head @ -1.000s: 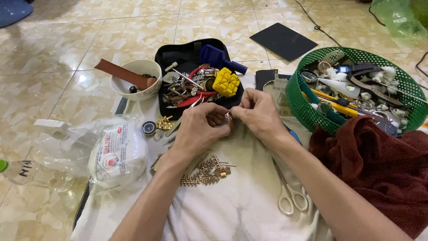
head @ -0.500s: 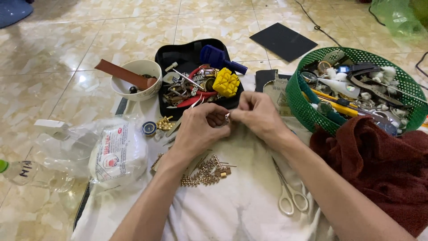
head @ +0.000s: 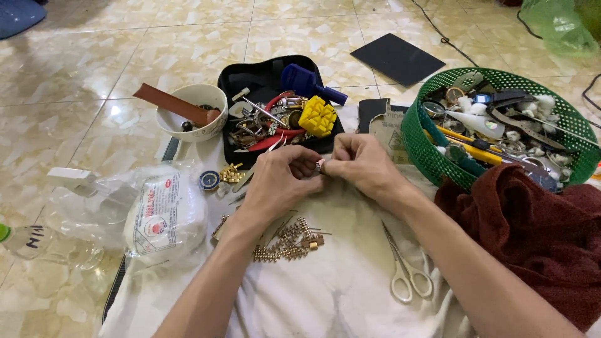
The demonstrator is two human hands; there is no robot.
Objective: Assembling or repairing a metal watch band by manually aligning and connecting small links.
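A small silvery metal piece (head: 320, 166) sits pinched between the fingertips of the left hand (head: 283, 178) and the right hand (head: 363, 164), both closed on it, above the white cloth (head: 325, 294) near its far edge. Too small to tell its axis.

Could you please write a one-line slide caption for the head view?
Both hands, left and right, pinch a small metal piece above gold watch-band links on white cloth.
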